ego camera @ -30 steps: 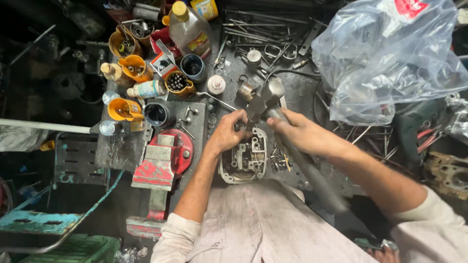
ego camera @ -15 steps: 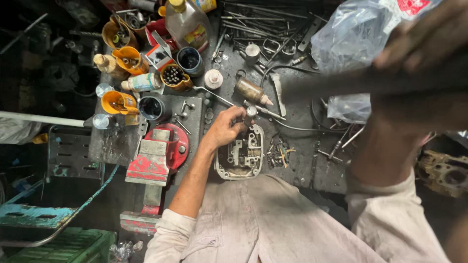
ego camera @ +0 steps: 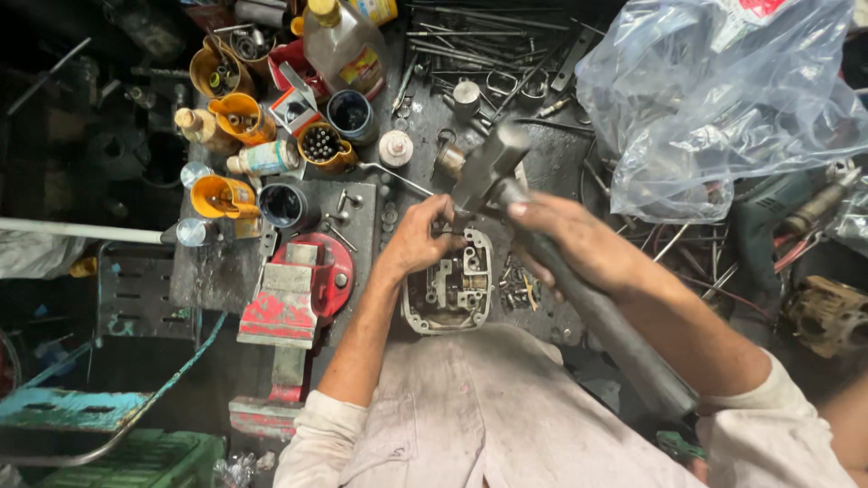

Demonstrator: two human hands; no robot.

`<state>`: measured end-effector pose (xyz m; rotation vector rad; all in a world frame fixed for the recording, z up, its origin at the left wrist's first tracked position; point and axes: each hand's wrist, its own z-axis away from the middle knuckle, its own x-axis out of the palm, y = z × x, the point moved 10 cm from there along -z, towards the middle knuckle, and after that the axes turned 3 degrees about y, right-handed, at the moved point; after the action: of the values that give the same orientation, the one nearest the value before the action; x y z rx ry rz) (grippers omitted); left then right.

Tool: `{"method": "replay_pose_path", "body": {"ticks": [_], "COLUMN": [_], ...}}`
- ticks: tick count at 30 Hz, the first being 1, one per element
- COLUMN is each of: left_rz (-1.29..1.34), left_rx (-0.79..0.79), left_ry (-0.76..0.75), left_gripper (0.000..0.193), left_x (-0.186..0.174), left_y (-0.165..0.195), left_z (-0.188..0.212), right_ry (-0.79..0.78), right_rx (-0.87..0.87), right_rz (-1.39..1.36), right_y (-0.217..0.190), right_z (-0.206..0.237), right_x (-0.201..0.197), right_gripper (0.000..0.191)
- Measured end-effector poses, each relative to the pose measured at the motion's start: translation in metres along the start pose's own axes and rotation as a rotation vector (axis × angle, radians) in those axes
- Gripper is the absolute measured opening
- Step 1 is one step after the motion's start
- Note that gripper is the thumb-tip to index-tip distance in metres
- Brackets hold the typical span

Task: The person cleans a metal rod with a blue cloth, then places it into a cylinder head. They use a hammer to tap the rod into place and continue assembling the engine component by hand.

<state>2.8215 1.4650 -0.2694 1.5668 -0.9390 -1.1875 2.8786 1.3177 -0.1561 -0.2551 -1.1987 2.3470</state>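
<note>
We steady the metal engine casing (ego camera: 449, 287) on the tabletop (ego camera: 561, 172) with our left hand (ego camera: 418, 237), its grip unclear; right hand (ego camera: 579, 242) grips the hammer (ego camera: 506, 172), seemingly mid-tapping; aim matters next.

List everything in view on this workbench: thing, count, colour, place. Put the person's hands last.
Engine cover: one, grey metal, bench front centre, under the hands.
Hammer: one, dark metal, over the cover, handle running toward the person.
Vise: one, red, left of the cover.
Cut bottle cups: several, orange, bench left, some holding small parts.
Oil bottle: one, clear with yellow cap, top.
Plastic bag: one, clear, top right.
Loose tools: many, dark metal, bench top.
Left hand: on the cover's upper edge.
Right hand: gripping the hammer handle.
</note>
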Motion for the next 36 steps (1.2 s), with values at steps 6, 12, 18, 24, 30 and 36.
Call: {"method": "replay_pose_path", "body": {"ticks": [6, 12, 18, 24, 30, 36], "left_rz": [0.011, -0.042, -0.040, -0.014, -0.049, -0.070], "left_rx": [0.031, -0.021, 0.004, 0.029, 0.047, 0.067], "left_ry": [-0.006, -0.021, -0.001, -0.016, -0.025, -0.025], "left_gripper": [0.032, 0.031, 0.032, 0.028, 0.027, 0.026], "left_x": [0.001, 0.002, 0.001, 0.001, 0.003, 0.003], "left_y": [0.001, -0.008, -0.003, 0.003, 0.000, -0.001], "left_z": [0.003, 0.004, 0.004, 0.004, 0.005, 0.006], "right_ry": [0.147, 0.179, 0.164, 0.151, 0.290, 0.295], "right_rx": [-0.878, -1.221, -0.355, 0.120, -0.561, -1.229], "right_rz": [-0.115, 0.062, 0.540, -0.061, -0.089, 0.074], "right_y": [-0.104, -0.125, -0.018, 0.017, -0.083, -0.131], "right_z": [0.066, 0.063, -0.017, -0.012, 0.053, 0.084], "right_x": [-0.058, -0.096, -0.002, -0.004, -0.047, -0.078], "right_gripper": [0.034, 0.029, 0.030, 0.045, 0.038, 0.034]}}
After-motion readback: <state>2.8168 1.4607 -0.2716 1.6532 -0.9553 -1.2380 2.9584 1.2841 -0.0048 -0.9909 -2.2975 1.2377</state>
